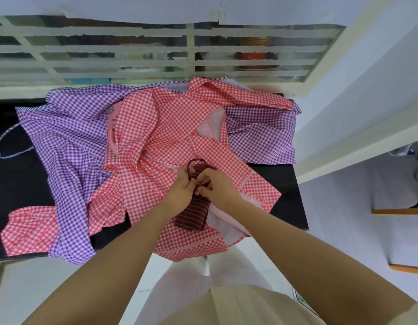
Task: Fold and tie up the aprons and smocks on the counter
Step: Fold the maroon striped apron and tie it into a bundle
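Left hand (181,192) and right hand (218,190), fingers curled, both pinch the dark strap (191,163) of a folded maroon striped apron (194,215), which lies on the red gingham smock (156,127), toward that smock's near edge.
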`<state>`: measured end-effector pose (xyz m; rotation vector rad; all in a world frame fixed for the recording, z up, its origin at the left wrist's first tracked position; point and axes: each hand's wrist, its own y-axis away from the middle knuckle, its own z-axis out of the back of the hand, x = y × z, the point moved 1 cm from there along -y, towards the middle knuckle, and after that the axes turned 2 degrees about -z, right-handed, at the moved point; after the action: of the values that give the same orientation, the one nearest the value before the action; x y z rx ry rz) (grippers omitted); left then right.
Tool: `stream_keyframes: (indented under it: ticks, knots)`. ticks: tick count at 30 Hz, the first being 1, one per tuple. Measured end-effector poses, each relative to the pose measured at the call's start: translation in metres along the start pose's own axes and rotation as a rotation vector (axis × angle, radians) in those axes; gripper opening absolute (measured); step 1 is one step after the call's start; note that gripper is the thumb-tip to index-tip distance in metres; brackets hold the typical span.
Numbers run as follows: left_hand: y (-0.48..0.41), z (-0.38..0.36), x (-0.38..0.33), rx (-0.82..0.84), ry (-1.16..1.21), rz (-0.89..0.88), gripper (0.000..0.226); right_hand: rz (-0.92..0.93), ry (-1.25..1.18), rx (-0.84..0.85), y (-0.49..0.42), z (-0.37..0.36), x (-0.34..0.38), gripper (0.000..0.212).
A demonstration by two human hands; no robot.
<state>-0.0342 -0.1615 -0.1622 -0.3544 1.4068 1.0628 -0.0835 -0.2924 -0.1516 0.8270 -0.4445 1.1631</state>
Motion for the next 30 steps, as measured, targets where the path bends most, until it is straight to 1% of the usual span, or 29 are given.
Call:
stream_keyframes:
  ticks: [2, 4, 6, 8, 12, 16, 18, 20, 22, 25, 28, 30]
  knots:
    - [0.003, 0.003, 0.0, -0.011, -0.018, 0.005, 0.015, -0.027, -0.013, -0.02, -0.003, 0.0, 0.0, 0.011]
    - [0.006, 0.006, 0.002, -0.011, -0.147, -0.038, 0.026, -0.05, -0.03, -0.053, -0.005, 0.001, 0.001, 0.005]
    - [0.011, 0.009, 0.007, -0.036, -0.291, -0.101, 0.041, -0.084, -0.057, -0.069, -0.006, 0.0, 0.002, 0.005]
    - [0.014, 0.009, 0.009, -0.083, -0.368, -0.132, 0.046, -0.113, -0.07, -0.067, -0.006, -0.001, 0.001, 0.005]
    - [0.019, 0.005, 0.005, -0.2, -0.508, -0.225, 0.046, -0.11, 0.0, -0.046, -0.007, 0.0, 0.005, 0.011]
    - [0.021, 0.004, 0.002, -0.228, -0.58, -0.292, 0.045, -0.092, 0.156, 0.08, -0.012, 0.001, 0.007, 0.017]
    - [0.019, 0.006, 0.003, -0.215, -0.649, -0.351, 0.035, -0.057, 0.208, 0.131, -0.012, 0.0, 0.006, 0.02]
    - [0.016, 0.007, 0.007, -0.197, -0.71, -0.381, 0.025, -0.028, 0.197, 0.161, -0.011, 0.001, 0.004, 0.022]
    - [0.014, 0.009, 0.008, -0.186, -0.723, -0.354, 0.019, -0.024, 0.132, 0.165, -0.011, 0.003, 0.002, 0.022]
    - [0.011, 0.01, 0.005, -0.14, -0.702, -0.253, 0.013, -0.03, 0.04, 0.172, -0.011, 0.004, -0.002, 0.02]
    - [0.007, 0.01, 0.005, -0.039, -0.668, -0.129, 0.013, -0.045, 0.039, 0.222, -0.008, 0.003, -0.001, 0.022]
    - [0.008, 0.009, 0.004, 0.047, -0.673, -0.086, 0.019, -0.067, 0.017, 0.228, -0.009, 0.003, 0.0, 0.022]
